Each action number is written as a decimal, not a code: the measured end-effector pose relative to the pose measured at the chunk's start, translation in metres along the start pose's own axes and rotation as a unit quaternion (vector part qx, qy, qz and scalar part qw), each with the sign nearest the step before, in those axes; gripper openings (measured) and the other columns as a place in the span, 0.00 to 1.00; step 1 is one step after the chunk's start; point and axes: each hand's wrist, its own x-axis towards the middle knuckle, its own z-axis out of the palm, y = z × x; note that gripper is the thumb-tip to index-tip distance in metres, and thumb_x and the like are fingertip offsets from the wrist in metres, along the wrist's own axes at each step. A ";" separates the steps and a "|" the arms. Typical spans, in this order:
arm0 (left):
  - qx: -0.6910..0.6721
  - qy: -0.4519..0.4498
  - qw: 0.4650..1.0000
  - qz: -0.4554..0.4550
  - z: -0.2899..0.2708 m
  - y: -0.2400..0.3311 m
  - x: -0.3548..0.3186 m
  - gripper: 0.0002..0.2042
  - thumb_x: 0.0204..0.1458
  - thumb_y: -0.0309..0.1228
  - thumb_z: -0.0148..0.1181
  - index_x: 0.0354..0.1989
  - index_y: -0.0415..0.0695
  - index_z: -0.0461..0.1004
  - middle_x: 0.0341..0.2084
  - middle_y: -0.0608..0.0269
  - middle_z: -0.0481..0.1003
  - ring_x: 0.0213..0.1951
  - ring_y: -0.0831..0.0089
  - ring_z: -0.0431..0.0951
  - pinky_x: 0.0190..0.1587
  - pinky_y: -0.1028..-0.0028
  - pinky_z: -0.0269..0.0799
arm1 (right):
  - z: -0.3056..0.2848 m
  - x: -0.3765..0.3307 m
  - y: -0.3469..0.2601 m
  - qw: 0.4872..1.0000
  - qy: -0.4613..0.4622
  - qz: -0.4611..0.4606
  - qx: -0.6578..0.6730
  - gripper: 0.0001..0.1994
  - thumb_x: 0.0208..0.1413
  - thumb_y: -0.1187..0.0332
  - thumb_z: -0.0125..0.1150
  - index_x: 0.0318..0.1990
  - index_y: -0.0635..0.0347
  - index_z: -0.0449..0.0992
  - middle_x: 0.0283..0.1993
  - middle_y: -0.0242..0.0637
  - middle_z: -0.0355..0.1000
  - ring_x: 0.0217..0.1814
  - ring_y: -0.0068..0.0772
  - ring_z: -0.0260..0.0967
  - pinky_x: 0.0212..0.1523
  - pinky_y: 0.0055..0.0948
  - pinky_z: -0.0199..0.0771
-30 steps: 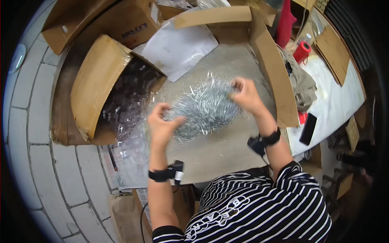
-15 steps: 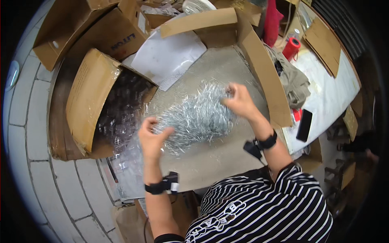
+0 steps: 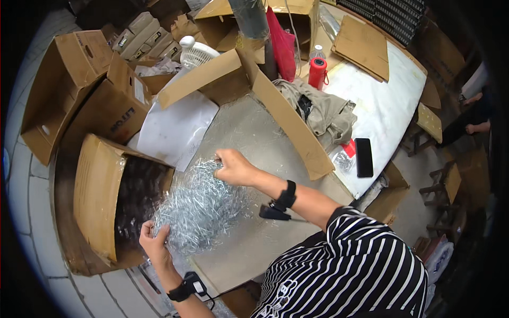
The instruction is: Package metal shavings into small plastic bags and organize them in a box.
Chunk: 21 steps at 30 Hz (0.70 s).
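Silvery tangled bundle (image 3: 201, 209) lies on the bench (image 3: 254, 249); left hand (image 3: 155, 241) and right hand (image 3: 233, 167) each grip its opposite ends, fingers closed.

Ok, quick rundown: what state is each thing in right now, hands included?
Clear bag of metal parts: lying on the table, gripped at both ends.
Left hand: closed on the bag's near end.
Right hand: closed on its far end.
Cardboard box: tipped on its side, open.
Red bottle: upright, capped.
Phone: lying flat, screen dark.

L hand (image 3: 155, 243), R hand (image 3: 233, 167): both clenched.
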 end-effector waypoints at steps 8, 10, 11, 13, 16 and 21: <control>0.196 0.107 0.967 0.126 -0.042 0.015 -0.001 0.17 0.34 0.20 0.67 0.33 0.39 0.68 0.28 0.70 0.65 0.32 0.79 0.64 0.37 0.79 0.62 | 0.086 0.011 -0.005 0.980 0.034 -0.190 -0.046 0.13 0.36 0.72 0.57 0.33 0.65 0.68 0.29 0.50 0.68 0.34 0.51 0.69 0.35 0.41 0.68; 0.198 0.108 0.963 0.145 -0.038 0.026 -0.014 0.16 0.35 0.21 0.66 0.33 0.39 0.67 0.28 0.68 0.65 0.32 0.78 0.64 0.38 0.79 0.62 | 0.086 0.009 -0.030 0.983 -0.017 -0.183 0.022 0.13 0.36 0.71 0.57 0.33 0.66 0.68 0.29 0.50 0.68 0.35 0.52 0.69 0.35 0.42 0.68; 0.143 0.122 0.968 0.168 -0.043 0.022 -0.016 0.15 0.36 0.21 0.66 0.33 0.39 0.67 0.29 0.68 0.65 0.32 0.78 0.64 0.39 0.79 0.63 | 0.089 0.007 -0.038 0.979 -0.069 -0.172 0.087 0.13 0.36 0.71 0.57 0.32 0.66 0.68 0.29 0.50 0.68 0.35 0.53 0.68 0.35 0.44 0.67; 0.043 0.135 0.989 0.033 -0.065 0.023 -0.004 0.15 0.37 0.21 0.64 0.34 0.38 0.68 0.29 0.66 0.66 0.33 0.76 0.66 0.40 0.77 0.64 | 0.103 0.019 -0.023 0.978 -0.082 -0.118 0.150 0.12 0.36 0.72 0.57 0.31 0.65 0.67 0.29 0.49 0.67 0.35 0.52 0.67 0.35 0.45 0.67; 0.305 0.097 0.932 0.173 -0.048 0.017 -0.019 0.16 0.37 0.22 0.65 0.36 0.37 0.68 0.29 0.63 0.68 0.33 0.74 0.68 0.39 0.77 0.64 | 0.113 0.010 -0.039 0.980 -0.051 -0.193 -0.002 0.11 0.36 0.74 0.58 0.31 0.67 0.70 0.28 0.50 0.70 0.33 0.43 0.70 0.35 0.38 0.67; 0.229 0.078 0.967 0.082 -0.075 0.007 -0.001 0.15 0.35 0.22 0.66 0.32 0.38 0.69 0.28 0.67 0.68 0.31 0.77 0.67 0.39 0.77 0.64 | 0.122 0.031 0.001 0.984 -0.063 -0.121 0.115 0.09 0.33 0.73 0.59 0.25 0.69 0.70 0.25 0.52 0.70 0.28 0.42 0.70 0.30 0.38 0.67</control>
